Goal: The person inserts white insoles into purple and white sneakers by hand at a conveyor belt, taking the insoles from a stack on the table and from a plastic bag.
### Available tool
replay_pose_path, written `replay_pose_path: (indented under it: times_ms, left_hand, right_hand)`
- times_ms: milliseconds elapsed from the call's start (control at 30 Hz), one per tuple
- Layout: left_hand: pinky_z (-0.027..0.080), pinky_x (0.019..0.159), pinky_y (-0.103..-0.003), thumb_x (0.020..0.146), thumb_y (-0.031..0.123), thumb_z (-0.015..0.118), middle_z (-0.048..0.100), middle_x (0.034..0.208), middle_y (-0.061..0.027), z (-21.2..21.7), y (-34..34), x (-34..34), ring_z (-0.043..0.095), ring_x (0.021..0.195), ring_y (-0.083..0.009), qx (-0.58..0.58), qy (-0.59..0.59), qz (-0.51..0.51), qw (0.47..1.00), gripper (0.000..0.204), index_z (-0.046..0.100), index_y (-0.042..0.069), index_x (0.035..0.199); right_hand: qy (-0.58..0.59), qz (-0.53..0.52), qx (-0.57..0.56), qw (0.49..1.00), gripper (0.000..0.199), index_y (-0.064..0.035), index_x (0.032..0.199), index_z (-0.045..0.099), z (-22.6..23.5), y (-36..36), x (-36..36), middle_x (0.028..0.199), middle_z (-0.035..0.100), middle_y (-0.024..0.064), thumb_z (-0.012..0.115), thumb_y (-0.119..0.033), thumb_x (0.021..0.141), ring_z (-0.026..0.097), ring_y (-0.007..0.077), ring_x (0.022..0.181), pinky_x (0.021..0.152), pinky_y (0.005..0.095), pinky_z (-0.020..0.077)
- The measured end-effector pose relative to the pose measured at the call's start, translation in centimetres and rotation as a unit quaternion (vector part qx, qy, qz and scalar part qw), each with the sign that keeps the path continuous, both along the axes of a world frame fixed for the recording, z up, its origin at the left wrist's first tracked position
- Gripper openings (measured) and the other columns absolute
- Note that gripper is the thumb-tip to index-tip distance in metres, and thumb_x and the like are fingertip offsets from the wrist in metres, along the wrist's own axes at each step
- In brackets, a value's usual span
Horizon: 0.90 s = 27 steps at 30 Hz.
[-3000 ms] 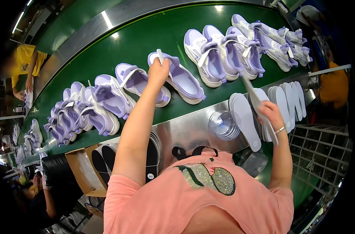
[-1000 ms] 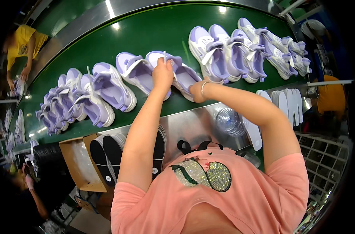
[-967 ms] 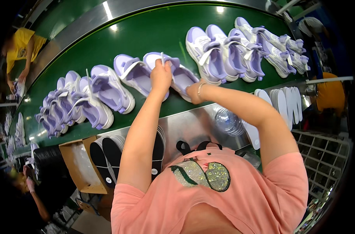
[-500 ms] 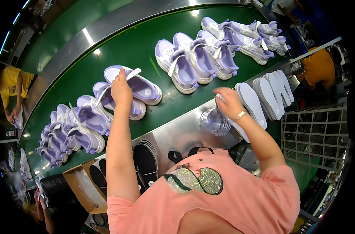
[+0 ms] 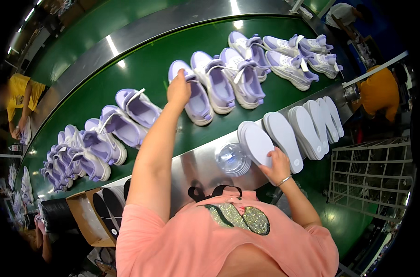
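The left hand (image 5: pixel 179 89) reaches out over the green moving belt (image 5: pixel 126 69) and rests on the heel end of a soft purple shoe with a white sole (image 5: pixel 193 98). The fingers curl down over the shoe's back rim, but the pictures do not show whether they pinch it or just press on it. The shoe lies flat with its opening up, likely so something can go inside. More purple shoes (image 5: pixel 233 76) lie in a row on both sides of that hand.

The right hand (image 5: pixel 277 165) is close to the body, on the shiny metal shelf (image 5: pixel 196 161). Its fingers sit on the near end of a flat white foam insole (image 5: pixel 258 143), the top one of a pile, pinching it or pressing on it. More white insoles (image 5: pixel 311 127) fan out past that hand, easy to pick off one at a time. A clear round plastic lid or cup (image 5: pixel 232 159) sits just beside that hand; which it is can't be told.

The thumbs of both hands are hidden. A brown box with dark insoles (image 5: pixel 96 214) is partly cut off behind the left arm.
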<state>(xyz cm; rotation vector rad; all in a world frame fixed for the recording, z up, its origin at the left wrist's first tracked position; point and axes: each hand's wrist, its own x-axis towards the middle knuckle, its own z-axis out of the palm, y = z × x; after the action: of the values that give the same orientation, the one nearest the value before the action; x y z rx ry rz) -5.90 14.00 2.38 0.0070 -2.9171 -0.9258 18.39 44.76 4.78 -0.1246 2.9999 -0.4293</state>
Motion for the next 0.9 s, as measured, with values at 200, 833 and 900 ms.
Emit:
replay_pose_path:
  times_ms: [200, 833, 900]
  left_hand:
    - [0.044, 0.072, -0.039, 0.069, 0.031, 0.054, 0.057, 0.088, -0.0225, 0.7, 0.7, 2.5, 0.056, 0.082, -0.036, 0.037, -0.058, 0.007, 0.998, 0.047, 0.046, 0.003, 0.106]
    - [0.043, 0.047, -0.026, 0.08, 0.031, 0.048, 0.056, 0.086, -0.0101, -4.5, -2.4, 4.8, 0.053, 0.064, -0.0148, 0.421, -0.151, 0.123, 0.886, 0.041, 0.047, 0.001, 0.108]
    - [0.044, 0.051, -0.028, 0.08, 0.031, 0.047, 0.056, 0.088, -0.01, -6.3, -3.0, 4.9, 0.054, 0.067, -0.0154, 0.454, -0.136, 0.128, 0.872, 0.041, 0.046, 0.001, 0.109]
  right_hand:
    - [0.061, 0.073, -0.167, 0.981, 0.018, -0.005, 0.064, 0.053, 5.4, 0.3, -4.5, 0.095, 0.05, 0.0126, 0.063, -0.02, 0.063, 0.053, 0.0278, 0.076, 0.062, 0.0344, 0.0445]
    - [-0.068, 0.332, 0.154, 0.928, 0.018, -0.0022, 0.084, 0.061, -1.7, -17.8, -17.6, 0.098, 0.052, 0.0197, 0.052, -0.012, 0.072, 0.058, 0.0272, 0.078, 0.064, 0.0339, 0.048]
    - [-0.027, 0.351, 0.12, 0.928, 0.024, -0.0018, 0.088, 0.057, -1.2, -16.9, -17.3, 0.103, 0.049, 0.0204, 0.054, -0.019, 0.072, 0.056, 0.0294, 0.08, 0.07, 0.0377, 0.0454]
